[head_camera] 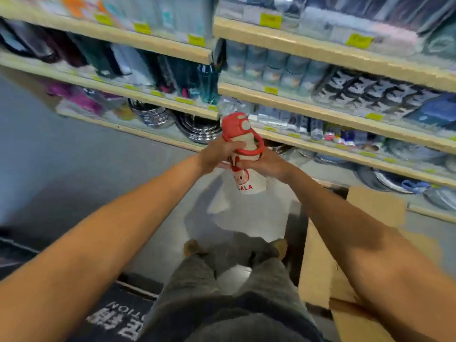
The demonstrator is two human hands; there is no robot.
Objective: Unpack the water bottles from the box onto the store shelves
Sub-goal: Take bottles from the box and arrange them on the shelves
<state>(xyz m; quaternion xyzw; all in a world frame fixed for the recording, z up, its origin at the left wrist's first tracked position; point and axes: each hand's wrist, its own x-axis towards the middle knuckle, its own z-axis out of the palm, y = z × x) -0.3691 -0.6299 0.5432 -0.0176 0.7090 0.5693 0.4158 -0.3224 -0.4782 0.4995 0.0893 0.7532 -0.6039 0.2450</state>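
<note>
A white water bottle [243, 141] with a red lid, a red carry loop and a red cartoon print is held upright in front of the shelves [320, 99]. My left hand [217, 154] grips its upper body from the left. My right hand [265, 165] grips its middle from the right. A clear plastic bag [246, 208] hangs below the bottle, around its lower part. The open cardboard box [328, 262] stands on the floor at the lower right; its inside is hidden by my right arm.
Wooden shelves [138, 97] run across the top, stocked with bottles, boxed goods and steel bowls [197, 127], with yellow price tags on the edges. Grey floor lies to the left. My legs and shoes [234, 250] are below, with a dark printed mat [118, 314] at bottom left.
</note>
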